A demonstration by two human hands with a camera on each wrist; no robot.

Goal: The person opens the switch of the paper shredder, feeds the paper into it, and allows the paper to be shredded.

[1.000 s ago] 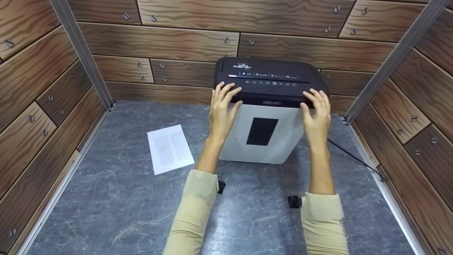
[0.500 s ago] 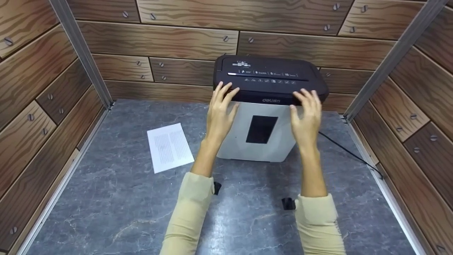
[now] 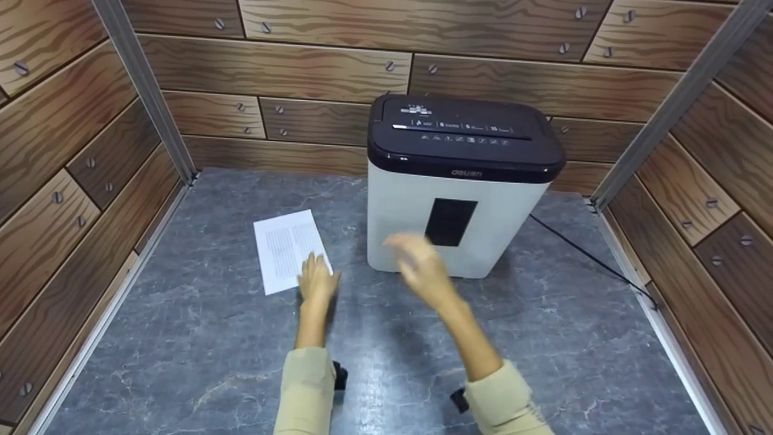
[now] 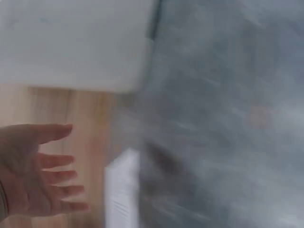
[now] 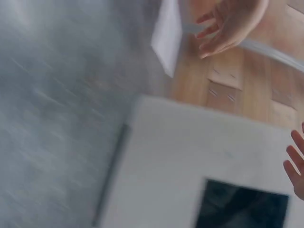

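Note:
A printed sheet of paper [image 3: 284, 248] lies flat on the floor, left of a paper shredder [image 3: 404, 205] with a black top and a pale bin. My left hand [image 3: 317, 281] is over the sheet's lower right corner; whether it touches the paper I cannot tell. In the left wrist view, the fingers of the left hand [image 4: 38, 171] are extended with nothing in them. My right hand [image 3: 426, 272], blurred by motion, is in front of the shredder's bin. The right wrist view shows part of the right hand [image 5: 297, 164], fingers apart and holding nothing.
Wood-patterned walls [image 3: 314, 66] enclose the grey marbled floor [image 3: 199, 344] at the back and both sides. A black cable [image 3: 589, 260] runs from behind the shredder to the right wall. Grey metal posts [image 3: 145, 90] stand in the back corners.
Both hands have left the front edge of the shredder's top. The left moved down and left to the sheet; the right moved down and left. Shredder and paper look unmoved.

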